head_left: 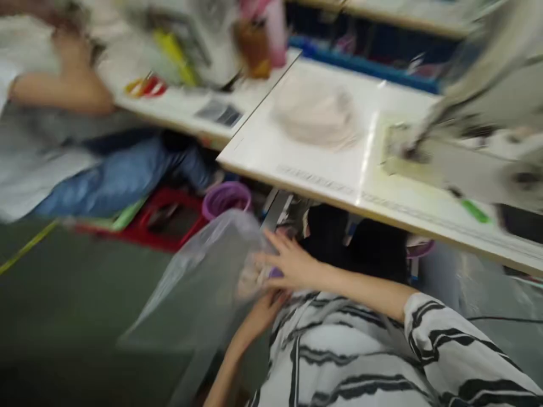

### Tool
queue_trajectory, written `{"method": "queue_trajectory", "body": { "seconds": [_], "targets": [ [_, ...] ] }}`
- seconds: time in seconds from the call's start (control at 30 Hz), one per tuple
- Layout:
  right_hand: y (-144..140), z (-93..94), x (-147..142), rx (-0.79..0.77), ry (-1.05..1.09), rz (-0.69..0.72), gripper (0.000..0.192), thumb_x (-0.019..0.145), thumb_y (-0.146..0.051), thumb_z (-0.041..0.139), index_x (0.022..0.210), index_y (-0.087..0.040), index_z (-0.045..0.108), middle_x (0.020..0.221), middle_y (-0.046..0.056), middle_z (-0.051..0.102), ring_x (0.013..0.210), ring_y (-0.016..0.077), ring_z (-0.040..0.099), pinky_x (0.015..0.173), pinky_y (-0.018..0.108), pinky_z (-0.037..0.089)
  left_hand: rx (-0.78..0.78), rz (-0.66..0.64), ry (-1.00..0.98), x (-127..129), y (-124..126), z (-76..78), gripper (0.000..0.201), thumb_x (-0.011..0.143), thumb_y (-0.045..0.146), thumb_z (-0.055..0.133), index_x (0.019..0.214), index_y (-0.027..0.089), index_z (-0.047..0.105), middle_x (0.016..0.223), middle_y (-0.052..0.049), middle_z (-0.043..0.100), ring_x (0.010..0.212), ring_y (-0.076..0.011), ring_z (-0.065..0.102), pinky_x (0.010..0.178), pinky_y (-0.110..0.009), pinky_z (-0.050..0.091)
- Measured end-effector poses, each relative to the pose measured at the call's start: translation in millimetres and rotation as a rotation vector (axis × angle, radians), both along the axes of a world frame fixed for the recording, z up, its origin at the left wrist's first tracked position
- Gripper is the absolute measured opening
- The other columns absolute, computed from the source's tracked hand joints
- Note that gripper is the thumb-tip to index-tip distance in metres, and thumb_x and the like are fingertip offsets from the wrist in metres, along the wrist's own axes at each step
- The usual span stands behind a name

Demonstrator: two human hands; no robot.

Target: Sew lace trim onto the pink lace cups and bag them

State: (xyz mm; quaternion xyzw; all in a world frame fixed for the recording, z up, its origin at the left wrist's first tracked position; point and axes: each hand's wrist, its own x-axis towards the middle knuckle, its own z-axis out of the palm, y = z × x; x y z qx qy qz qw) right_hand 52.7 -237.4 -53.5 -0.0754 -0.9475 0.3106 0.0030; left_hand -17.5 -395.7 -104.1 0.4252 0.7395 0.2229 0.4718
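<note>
Frame is motion-blurred. Both hands work below the counter edge at a clear plastic bag [199, 282], which hangs low centre-left over the grey-green floor [63, 294]. Right hand [288, 263] comes in from the right on a bare forearm out of a black-and-white striped sleeve [445, 345]; fingers spread, palm pressed on the bag's right edge, not closed around it. Something pale with a bit of purple sits at that spot inside the bag, too blurred to name. Left hand [265, 311] comes up from below, just under the right hand, touching the bag's lower right edge; fingers look curled onto the plastic, but whether it really grips, cannot tell.

White counter [297, 152] runs far and right above the hands. On it a pile of pale beige fabric [318, 116], and right of that a cream sewing machine [475, 135]. Under the counter edge, a purple bowl [227, 198] beside a red crate [169, 223] on the floor, just far of the bag.

Far left, another person in blue jeans [123, 175] and light top, arm [63, 93] resting on a second counter with a red and yellow tool [146, 86] and a brown bottle [254, 48].
</note>
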Motion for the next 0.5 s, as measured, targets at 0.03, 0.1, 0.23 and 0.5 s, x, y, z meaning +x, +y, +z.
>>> {"method": "queue_trajectory", "body": {
  "seconds": [0.03, 0.1, 0.23, 0.5],
  "targets": [
    [-9.9, -15.7, -13.3, -0.014, -0.026, 0.016, 0.064, 0.079, -0.037, 0.071, 0.137, -0.029, 0.046, 0.156, 0.011, 0.007, 0.139, 0.0437, 0.014, 0.104, 0.064, 0.028, -0.045, 0.071, -0.029, 6.3, -12.1, -5.0, 0.046, 0.095, 0.051, 0.035, 0.122, 0.021, 0.057, 0.125, -0.009, 0.059, 0.115, -0.0229, 0.056, 0.101, -0.038, 0.041],
    [-18.3, -43.4, -28.9, -0.022, -0.081, 0.004, 0.075, 0.075, -0.012, 0.071, 0.142, -0.025, 0.039, 0.155, 0.014, -0.008, 0.139, 0.0474, -0.001, 0.102, 0.072, 0.020, -0.094, 0.164, -0.076, 15.4, -23.9, -15.1, 0.055, 0.093, 0.057, 0.031, 0.132, 0.022, 0.051, 0.136, -0.004, 0.052, 0.126, -0.0245, 0.047, 0.109, -0.034, 0.033],
    [-4.9, -69.6, -20.5, -0.084, -0.242, -0.051, 0.072, 0.081, -0.001, 0.048, 0.145, -0.031, 0.034, 0.153, 0.011, 0.022, 0.126, 0.0343, 0.045, 0.096, 0.050, 0.047, -0.162, 0.200, -0.141, 24.7, -28.9, -18.9, 0.066, 0.093, 0.060, 0.023, 0.144, 0.021, 0.035, 0.148, -0.004, 0.038, 0.135, -0.0225, 0.036, 0.113, -0.036, 0.026],
    [-4.3, -44.8, 13.8, -0.230, -0.187, -0.009, 0.066, 0.085, -0.009, 0.034, 0.149, -0.014, 0.018, 0.150, 0.015, 0.026, 0.135, 0.0290, 0.035, 0.107, 0.046, 0.039, -0.188, -0.079, -0.177, -42.6, -22.4, -24.0, 0.051, 0.092, 0.051, 0.041, 0.128, 0.018, 0.056, 0.133, -0.007, 0.056, 0.120, -0.0257, 0.053, 0.104, -0.036, 0.039]
  ]
}}
